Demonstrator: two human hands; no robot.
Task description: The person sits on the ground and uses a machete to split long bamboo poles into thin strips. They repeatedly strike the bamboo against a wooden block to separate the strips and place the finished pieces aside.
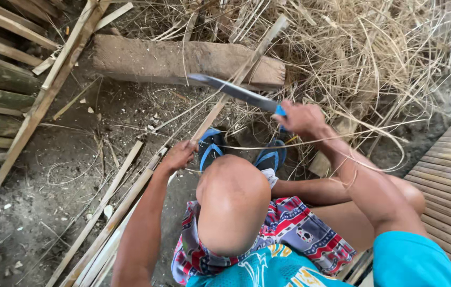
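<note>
A long pale split bamboo strip (pixel 220 103) slants from 7 to 1 o'clock across a weathered brown wooden block (pixel 183 62), the left hand (pixel 178 155) closed around it low down. The right hand (pixel 301 118) clenches a blue-handled steel machete (pixel 236 91) laid across it. Shaving cleanly likely calls for a shallow blade angle, stroking away from the blue sandals (pixel 241 151) at 6 o'clock.
</note>
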